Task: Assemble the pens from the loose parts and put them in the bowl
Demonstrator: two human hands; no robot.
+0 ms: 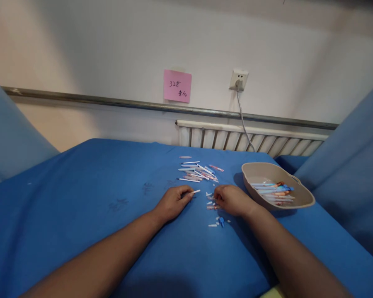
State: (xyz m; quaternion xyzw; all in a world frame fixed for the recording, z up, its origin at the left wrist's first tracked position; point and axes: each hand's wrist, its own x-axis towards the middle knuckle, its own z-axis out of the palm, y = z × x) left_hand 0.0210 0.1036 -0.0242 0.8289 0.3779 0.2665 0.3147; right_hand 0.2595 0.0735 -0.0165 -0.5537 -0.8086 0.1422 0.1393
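Observation:
Between the thumb and fingers of my left hand (174,203) is a thin white pen refill (197,191), its tip pointing right. My right hand (231,199) is low over the small pen parts, fingers pinched together; what they hold, if anything, is hidden. Small white pen parts (209,194) lie beside its fingertips, with a pinkish clear pen barrel (211,207) just below. Nearer to me are blue pen parts (221,222) and a white tip piece (212,225). Beyond both hands lies a loose pile of pen barrels and white refills (199,171).
A beige basket (247,176) holding assembled-looking pens (275,192) stands right of my right hand. All rests on a blue cloth-covered table (81,198). Behind it are a radiator (230,138), a plugged-in cable (243,118) and a pink note (177,86). Blue curtains (351,182) hang at both sides.

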